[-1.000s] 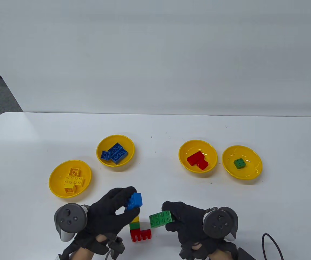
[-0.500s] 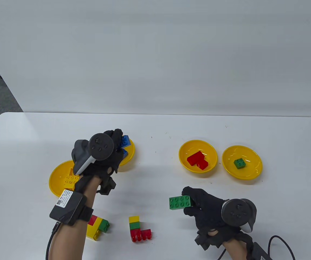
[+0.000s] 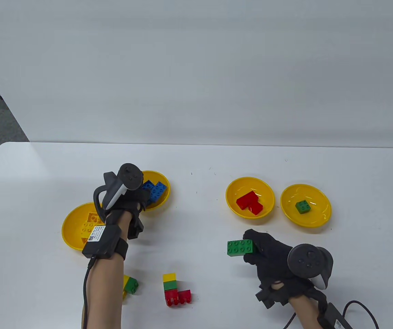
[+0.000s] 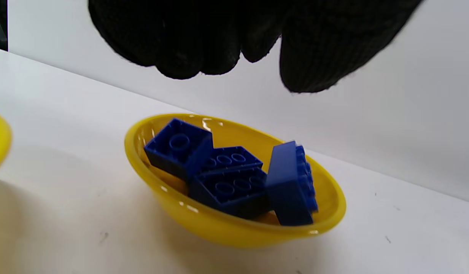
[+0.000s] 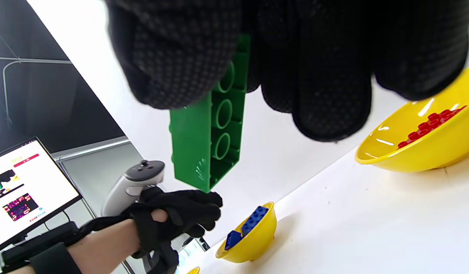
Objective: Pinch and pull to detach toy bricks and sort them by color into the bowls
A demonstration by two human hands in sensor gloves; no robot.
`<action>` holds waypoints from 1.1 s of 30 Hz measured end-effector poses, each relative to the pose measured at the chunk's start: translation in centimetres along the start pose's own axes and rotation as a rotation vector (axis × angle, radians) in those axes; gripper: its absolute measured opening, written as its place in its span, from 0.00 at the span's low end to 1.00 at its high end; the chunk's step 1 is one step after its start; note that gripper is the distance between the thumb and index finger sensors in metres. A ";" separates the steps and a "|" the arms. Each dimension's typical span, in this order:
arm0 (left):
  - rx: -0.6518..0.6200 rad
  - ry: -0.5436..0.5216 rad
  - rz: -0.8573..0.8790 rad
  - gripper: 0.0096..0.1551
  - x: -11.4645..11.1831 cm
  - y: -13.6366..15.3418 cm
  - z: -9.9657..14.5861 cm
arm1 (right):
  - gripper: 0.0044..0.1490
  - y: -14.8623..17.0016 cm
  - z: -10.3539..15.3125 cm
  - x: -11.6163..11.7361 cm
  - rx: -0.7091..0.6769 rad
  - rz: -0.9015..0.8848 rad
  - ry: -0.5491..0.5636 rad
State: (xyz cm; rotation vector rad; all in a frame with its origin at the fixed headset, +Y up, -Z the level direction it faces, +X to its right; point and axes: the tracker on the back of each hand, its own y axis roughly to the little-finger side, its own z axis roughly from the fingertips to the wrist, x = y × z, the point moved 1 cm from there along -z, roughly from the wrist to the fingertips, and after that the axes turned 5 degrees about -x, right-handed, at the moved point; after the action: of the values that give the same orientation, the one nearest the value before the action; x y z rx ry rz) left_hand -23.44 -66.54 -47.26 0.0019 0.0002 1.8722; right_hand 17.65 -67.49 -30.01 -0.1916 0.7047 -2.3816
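Observation:
My left hand (image 3: 141,198) hovers over the bowl of blue bricks (image 3: 166,192), fingers (image 4: 219,45) hanging loose and holding nothing. A blue brick (image 4: 291,186) stands on edge in that bowl (image 4: 234,232) beside two others. My right hand (image 3: 256,248) pinches a green eight-stud brick (image 3: 240,247) above the table, in front of the red-brick bowl (image 3: 232,202); its hollow underside (image 5: 211,133) faces the right wrist view. A yellow, green and red stack (image 3: 175,289) lies near the front edge. A yellow-green cluster (image 3: 130,284) lies partly hidden behind my left forearm.
A bowl with yellow bricks (image 3: 70,228) sits at the left under my left wrist. At the far right is a bowl (image 3: 319,219) holding one small green brick (image 3: 302,206). A black cable (image 3: 360,308) loops at the front right corner.
My left hand carried the blue brick from the stack to the blue bowl and let it go there. My right hand moved right and farther away with the green brick.

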 end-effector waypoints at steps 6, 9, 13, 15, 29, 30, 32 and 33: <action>-0.076 -0.160 0.073 0.38 5.5 0.5 4.8 | 0.41 -0.6 -0.1 0.9 -0.016 0.009 -0.029; -0.140 -0.247 0.139 0.38 7.7 0.4 8.3 | 0.40 -1.0 -0.1 1.2 -0.026 0.005 -0.038; -0.239 -0.365 0.313 0.36 8.0 0.7 14.1 | 0.40 -1.4 -0.1 1.5 -0.035 -0.005 -0.044; -0.272 -0.350 0.303 0.37 7.2 0.8 15.9 | 0.41 -1.5 -0.1 1.6 -0.038 -0.009 -0.047; -0.283 -0.300 0.077 0.37 2.8 1.8 19.4 | 0.41 -1.7 -1.2 -4.5 -0.035 0.003 0.155; -0.280 -0.305 0.073 0.37 2.9 1.9 19.5 | 0.41 -1.7 -1.6 -6.1 -0.023 0.007 0.213; -0.275 -0.304 0.072 0.37 2.9 2.0 19.4 | 0.41 -1.5 -2.4 -8.4 0.009 0.024 0.287; -0.273 -0.299 0.072 0.37 2.8 2.1 19.3 | 0.41 -1.1 -2.9 -9.4 0.033 0.052 0.312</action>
State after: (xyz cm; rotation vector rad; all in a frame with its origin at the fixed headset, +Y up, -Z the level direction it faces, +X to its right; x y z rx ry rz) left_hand -26.24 -64.48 -27.94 0.0940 -0.4663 1.9145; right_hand 23.54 -59.65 -31.54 0.2147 0.8006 -2.3955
